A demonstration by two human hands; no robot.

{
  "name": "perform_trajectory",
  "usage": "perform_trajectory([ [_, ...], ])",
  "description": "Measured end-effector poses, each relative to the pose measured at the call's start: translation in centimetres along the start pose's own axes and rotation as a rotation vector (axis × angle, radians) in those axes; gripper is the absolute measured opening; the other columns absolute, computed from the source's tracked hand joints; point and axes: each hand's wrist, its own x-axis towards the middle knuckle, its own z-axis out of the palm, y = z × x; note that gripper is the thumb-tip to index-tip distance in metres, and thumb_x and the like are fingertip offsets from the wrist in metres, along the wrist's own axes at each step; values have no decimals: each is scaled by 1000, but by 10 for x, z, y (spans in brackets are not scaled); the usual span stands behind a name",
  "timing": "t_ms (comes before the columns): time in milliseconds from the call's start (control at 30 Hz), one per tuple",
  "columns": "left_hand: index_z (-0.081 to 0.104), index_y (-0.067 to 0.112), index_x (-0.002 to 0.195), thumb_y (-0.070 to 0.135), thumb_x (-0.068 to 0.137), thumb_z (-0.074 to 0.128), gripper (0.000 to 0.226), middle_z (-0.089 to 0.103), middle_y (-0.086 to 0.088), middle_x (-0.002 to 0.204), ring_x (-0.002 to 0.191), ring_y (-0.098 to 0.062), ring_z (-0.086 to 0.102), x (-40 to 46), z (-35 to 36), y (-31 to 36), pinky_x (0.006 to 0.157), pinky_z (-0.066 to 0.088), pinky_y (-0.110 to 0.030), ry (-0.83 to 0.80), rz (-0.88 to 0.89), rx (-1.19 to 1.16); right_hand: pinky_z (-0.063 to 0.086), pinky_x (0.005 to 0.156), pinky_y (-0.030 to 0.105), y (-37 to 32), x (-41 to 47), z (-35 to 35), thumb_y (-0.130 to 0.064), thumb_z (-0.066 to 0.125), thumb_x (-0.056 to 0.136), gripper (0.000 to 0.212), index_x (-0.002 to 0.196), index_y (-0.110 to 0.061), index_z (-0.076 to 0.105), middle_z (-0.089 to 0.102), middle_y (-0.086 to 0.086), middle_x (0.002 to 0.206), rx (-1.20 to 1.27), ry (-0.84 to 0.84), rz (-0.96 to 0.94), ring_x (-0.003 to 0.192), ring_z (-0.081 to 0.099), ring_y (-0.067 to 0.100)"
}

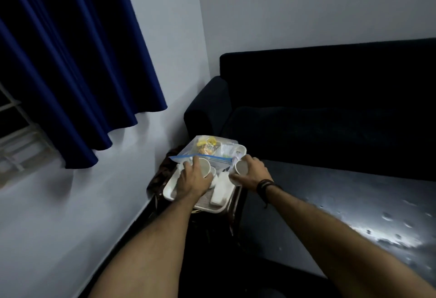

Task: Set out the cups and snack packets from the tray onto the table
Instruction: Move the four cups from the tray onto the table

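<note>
**Both hands closing on cups at the tray**

Two bare forearms are reaching forward from the bottom of the view. On the right, a dark glossy table [354, 203] is catching glare and showing scattered spots. Past its near-left corner, a pale tray [170, 191] is sitting on something low and dark, close to the wall.

The left hand [193, 181] is curling around a white cup [204, 168] on the tray, fingers wrapped on its near side. The right hand [252, 172], with a dark band at the wrist, is gripping a second white cup [241, 167] at the tray's right edge. Between the hands a white packet [220, 191] is lying flat on the tray. Behind the cups a clear zip bag [210, 150] holding yellow snack packets is resting across the tray's far end.

Beyond, a dark sofa [318, 99] is standing against a pale wall [306, 2]. To the left, a deep blue curtain [70, 61] is hanging over a window.
</note>
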Motion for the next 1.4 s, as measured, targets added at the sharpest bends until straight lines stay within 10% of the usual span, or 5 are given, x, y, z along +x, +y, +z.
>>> perform_trajectory([
  [533, 34, 19, 138, 45, 87, 60, 63, 46, -16, 131, 116, -38, 54, -97, 118, 229, 90, 48, -44, -420, 394, 49, 49, 78, 36, 227, -110, -176, -51, 77, 68, 64, 118, -20, 53, 57, 7, 119, -174, 251, 447, 105, 60, 30],
  [1400, 24, 32, 152, 32, 91, 56, 69, 33, -14, 144, 129, -37, 42, -104, 243, 297, 106, 40, -43, -599, 388, 56, 50, 86, 36, 345, -90, -135, -43, 80, 69, 73, 127, -14, 47, 49, 11, 125, -128, 191, 617, 113, 59, 33],
])
